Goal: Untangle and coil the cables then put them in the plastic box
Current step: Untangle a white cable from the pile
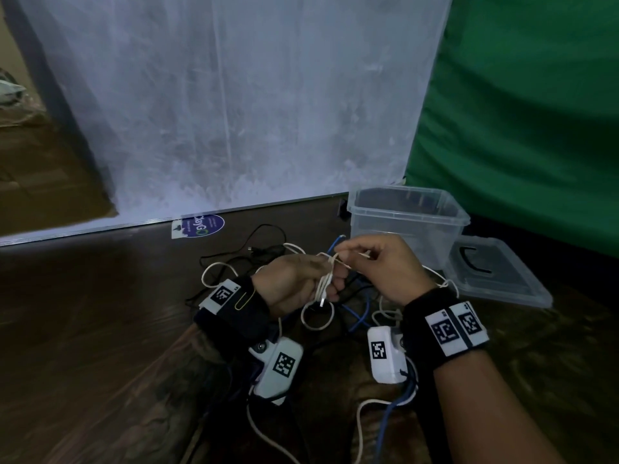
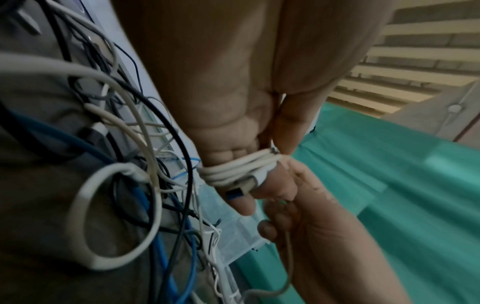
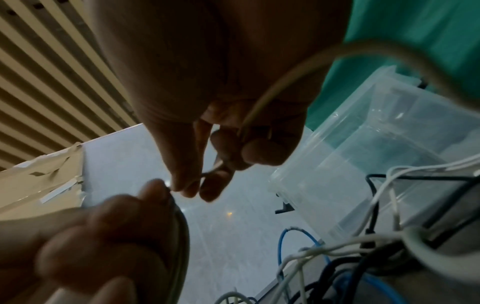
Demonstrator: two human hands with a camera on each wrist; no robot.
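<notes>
Fingers of our left hand (image 1: 294, 286) were curled round a small coil of white cable (image 1: 324, 286), its loops wrapped across them, and only the left wrist view showed the cable's plug (image 2: 255, 178) lying against one finger (image 2: 241, 203). Our right hand (image 1: 385, 266) pinched the free run of the same cable between thumb and fingertips, just beside the left; the other fingers were folded in, and how tightly they closed we could not tell, since the right wrist view was dark and blurred there. That view did show the strand passing under the palm and curving back over the wrist. Much of the remaining tangle (image 1: 351, 313) of white, blue and black cables was hidden beneath our hands and wrist cameras, and which strand crossed which was hard to make out. It lay on the dark floor (image 1: 100, 329) below the hands, with a black cable (image 1: 264, 242) trailing toward the floor's far edge at the white panel (image 1: 234, 112). The plastic box (image 1: 407, 222) stood open and upright near that far edge, just beyond our right hand, and its lid (image 1: 495, 272) lay flat to its right, against the green cloth (image 1: 519, 112).
</notes>
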